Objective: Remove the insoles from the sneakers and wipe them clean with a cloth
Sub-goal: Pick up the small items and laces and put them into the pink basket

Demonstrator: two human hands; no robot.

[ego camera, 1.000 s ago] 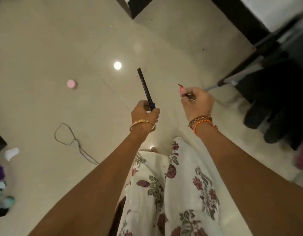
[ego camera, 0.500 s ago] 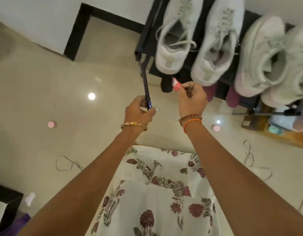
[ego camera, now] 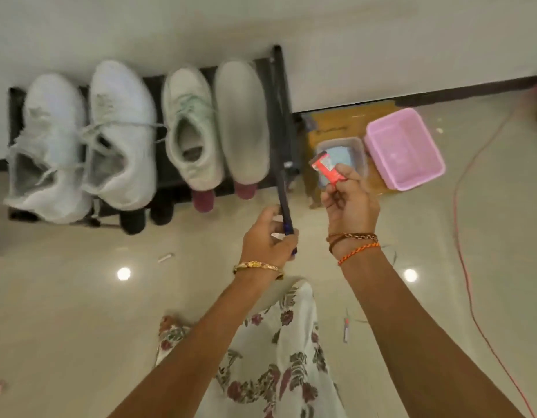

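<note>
A person stood over a black shoe rack point(ego camera: 279, 86) against the wall, with the job of pulling and wiping the insoles seemingly not yet begun. Four pale sneakers sat in a row on the rack's top shelf: two white ones point(ego camera: 50, 146) point(ego camera: 122, 131) at the left, a mint-laced one point(ego camera: 190, 128) beside them, and a fourth point(ego camera: 241, 122) turned sole-up at the right end. Whether the insoles were in place could not be told from above, though something grey showed inside the openings.

The left hand point(ego camera: 268, 239) was curled around the lower end of a thin dark object point(ego camera: 282, 188), seen edge-on and standing nearly upright in front of the rack; it may have been a phone or a flat tool, but the view did not settle it. The right hand point(ego camera: 348, 206), held just beside the left without touching it, pinched a small red packet point(ego camera: 326, 170) between thumb and fingertips.

No cloth was plainly visible. On the floor point(ego camera: 80, 297) to the right of the rack lay a clear tub point(ego camera: 341, 158) with something pale blue inside, and a pink basin point(ego camera: 404, 149) next to it.

By all appearances this was still the preparation stage. The next move would likely call for freeing at least one hand, then reaching into a sneaker's opening to lift an insole at the heel.
</note>
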